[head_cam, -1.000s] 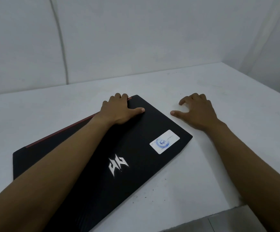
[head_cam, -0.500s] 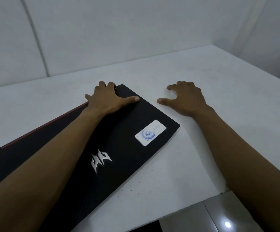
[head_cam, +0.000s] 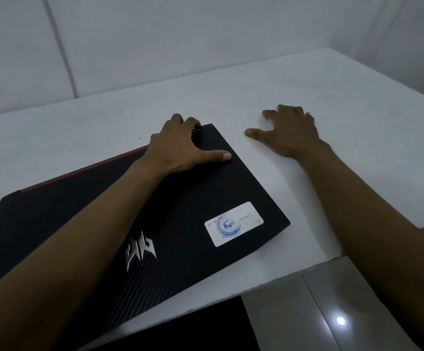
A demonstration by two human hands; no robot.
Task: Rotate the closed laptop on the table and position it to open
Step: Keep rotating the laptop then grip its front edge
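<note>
A closed black laptop (head_cam: 193, 198) lies at an angle on the white table (head_cam: 307, 198). It has a silver logo, a white sticker and a red strip along its far edge. My left hand (head_cam: 180, 148) grips its far right corner: the fingers curl over the far edge and the thumb lies flat on the lid. My right hand (head_cam: 289, 130) rests on the bare table to the right of the laptop, fingers spread, not touching it. My left forearm hides the middle of the lid.
A white wall rises behind the table and at the right. The table's near edge (head_cam: 269, 282) runs just below the laptop. Beyond that edge are a glossy tiled floor (head_cam: 319, 312) and a dark area (head_cam: 193, 330) under the table.
The view has shifted and dropped, so more of the floor shows. Both hands keep their places relative to the laptop, whose angle on the table looks much the same.
</note>
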